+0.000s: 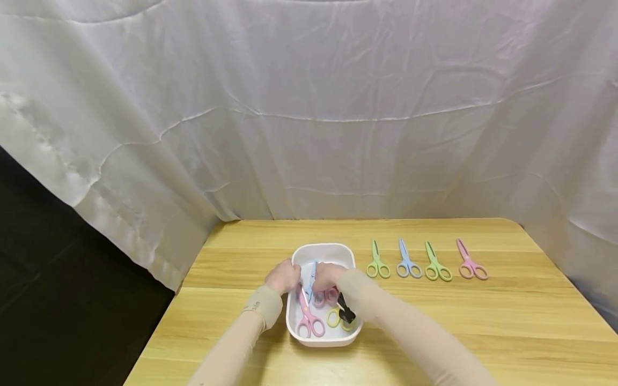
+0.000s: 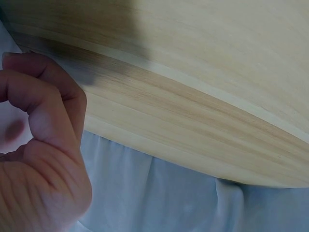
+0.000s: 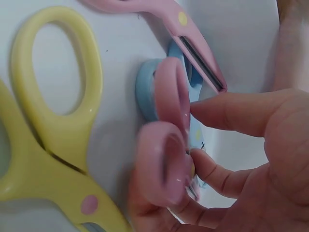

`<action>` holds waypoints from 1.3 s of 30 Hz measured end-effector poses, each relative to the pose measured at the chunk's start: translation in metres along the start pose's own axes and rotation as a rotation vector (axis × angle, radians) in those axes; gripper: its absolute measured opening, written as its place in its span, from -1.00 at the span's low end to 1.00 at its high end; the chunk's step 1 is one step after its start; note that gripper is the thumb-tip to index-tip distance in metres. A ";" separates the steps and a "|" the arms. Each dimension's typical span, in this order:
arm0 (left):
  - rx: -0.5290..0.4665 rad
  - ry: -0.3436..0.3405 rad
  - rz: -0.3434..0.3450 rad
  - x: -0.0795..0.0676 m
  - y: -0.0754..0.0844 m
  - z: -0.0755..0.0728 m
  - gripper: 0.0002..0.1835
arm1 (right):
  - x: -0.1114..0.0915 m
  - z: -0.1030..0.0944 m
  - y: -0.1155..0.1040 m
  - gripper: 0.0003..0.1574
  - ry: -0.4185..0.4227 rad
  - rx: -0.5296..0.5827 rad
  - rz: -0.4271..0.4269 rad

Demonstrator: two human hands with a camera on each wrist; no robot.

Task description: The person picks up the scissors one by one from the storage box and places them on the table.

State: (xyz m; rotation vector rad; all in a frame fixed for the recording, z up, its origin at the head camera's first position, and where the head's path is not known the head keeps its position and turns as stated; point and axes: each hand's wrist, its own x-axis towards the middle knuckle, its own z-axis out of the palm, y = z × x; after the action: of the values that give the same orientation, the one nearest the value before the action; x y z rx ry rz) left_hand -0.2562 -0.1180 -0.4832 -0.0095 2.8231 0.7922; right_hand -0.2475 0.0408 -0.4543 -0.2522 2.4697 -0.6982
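A white plastic tub stands on the table with scissors inside. My left hand grips its left rim with curled fingers; the left wrist view shows that hand close up. Inside the tub, my right hand pinches pink scissors between thumb and fingers, handle loops towards the wrist camera. Blue scissors lie just behind them. Another pair of pink scissors rests along the tub's left side. Yellow scissors lie near its front right, partly covered by the right wrist in the head view.
To the right of the tub, a row on the wooden table holds green scissors, blue scissors, a second green pair and pink scissors. A pale curtain hangs behind the table.
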 end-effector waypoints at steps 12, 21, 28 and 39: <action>-0.026 0.004 -0.001 -0.003 0.000 0.000 -0.52 | 0.007 0.006 0.003 -0.79 0.007 0.023 -0.008; -0.022 0.012 -0.010 -0.001 0.000 0.001 -0.53 | 0.002 0.007 0.006 -0.55 0.042 0.112 -0.068; -0.036 0.012 -0.018 -0.003 0.001 0.000 -0.53 | 0.004 0.007 0.008 -0.31 0.112 0.166 -0.076; -0.015 0.010 -0.010 -0.003 0.001 0.000 -0.53 | 0.007 0.008 0.011 -0.10 0.196 0.132 -0.050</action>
State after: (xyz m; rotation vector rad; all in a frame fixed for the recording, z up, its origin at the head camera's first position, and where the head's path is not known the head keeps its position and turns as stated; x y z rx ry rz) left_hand -0.2531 -0.1171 -0.4818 -0.0297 2.8247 0.8139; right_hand -0.2494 0.0446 -0.4694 -0.2048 2.5955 -0.9432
